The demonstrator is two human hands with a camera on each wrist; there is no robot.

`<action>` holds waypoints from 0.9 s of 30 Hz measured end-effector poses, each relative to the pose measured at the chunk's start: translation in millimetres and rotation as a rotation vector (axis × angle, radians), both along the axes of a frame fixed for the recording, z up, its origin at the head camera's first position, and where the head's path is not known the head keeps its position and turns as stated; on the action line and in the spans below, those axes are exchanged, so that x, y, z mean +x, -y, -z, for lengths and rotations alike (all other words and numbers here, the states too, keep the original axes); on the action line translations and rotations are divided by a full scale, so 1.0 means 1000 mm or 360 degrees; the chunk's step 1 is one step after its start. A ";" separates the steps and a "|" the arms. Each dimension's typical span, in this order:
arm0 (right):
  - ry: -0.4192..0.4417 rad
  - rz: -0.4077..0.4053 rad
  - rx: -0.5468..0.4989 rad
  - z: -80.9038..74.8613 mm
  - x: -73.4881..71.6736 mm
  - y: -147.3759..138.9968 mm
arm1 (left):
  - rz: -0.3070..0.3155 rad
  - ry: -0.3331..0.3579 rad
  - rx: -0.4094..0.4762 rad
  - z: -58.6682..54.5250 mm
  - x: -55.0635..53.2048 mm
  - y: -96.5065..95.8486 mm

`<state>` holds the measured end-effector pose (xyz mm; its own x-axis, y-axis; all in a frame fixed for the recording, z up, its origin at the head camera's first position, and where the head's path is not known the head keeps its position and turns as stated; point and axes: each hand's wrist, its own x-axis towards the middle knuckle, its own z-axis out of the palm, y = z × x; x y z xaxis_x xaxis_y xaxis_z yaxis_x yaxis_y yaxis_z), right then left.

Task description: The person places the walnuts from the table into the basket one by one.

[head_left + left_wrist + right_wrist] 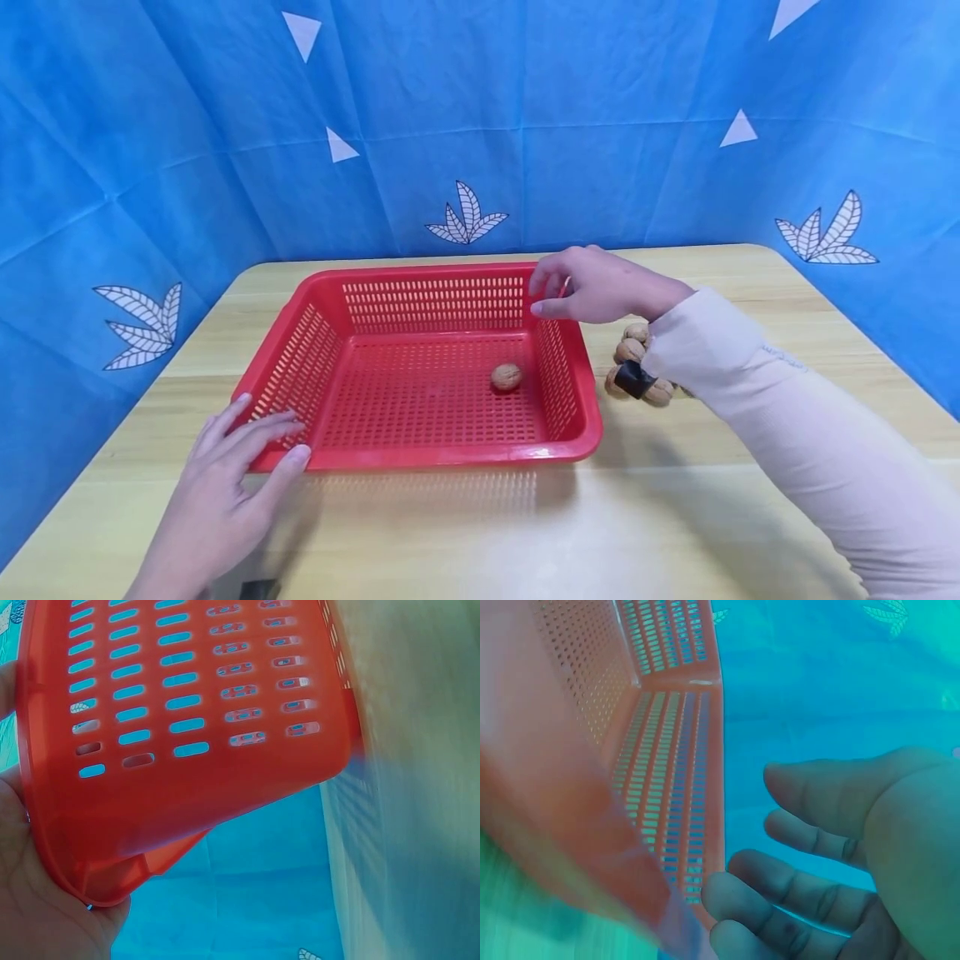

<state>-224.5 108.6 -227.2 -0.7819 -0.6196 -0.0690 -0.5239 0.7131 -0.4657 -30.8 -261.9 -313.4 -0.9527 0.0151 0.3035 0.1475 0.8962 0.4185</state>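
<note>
A red plastic basket (431, 456) with slotted walls stands on the table, one walnut (507, 377) lying on its floor towards the right. My left hand (225, 492) rests at the near left corner, fingers spread over the rim and thumb by the front edge. In the left wrist view the palm (34, 900) lies against the outside of that rim. Over the far right corner is my right hand (592, 283), fingers loosely bent. Its thumb (817, 791) and fingers stand apart in the right wrist view, with nothing between them.
Several more walnuts (630, 350) sit on the table right of the basket, partly hidden by the right sleeve (750, 375) and a black wrist piece (635, 379). A blue patterned cloth (465, 83) hangs behind the wooden table (420, 542) and along its sides.
</note>
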 end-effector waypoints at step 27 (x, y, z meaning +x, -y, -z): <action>0.0012 0.0297 0.0041 0.048 -0.008 -0.107 | 0.0019 -0.0009 0.0047 -0.002 0.002 0.000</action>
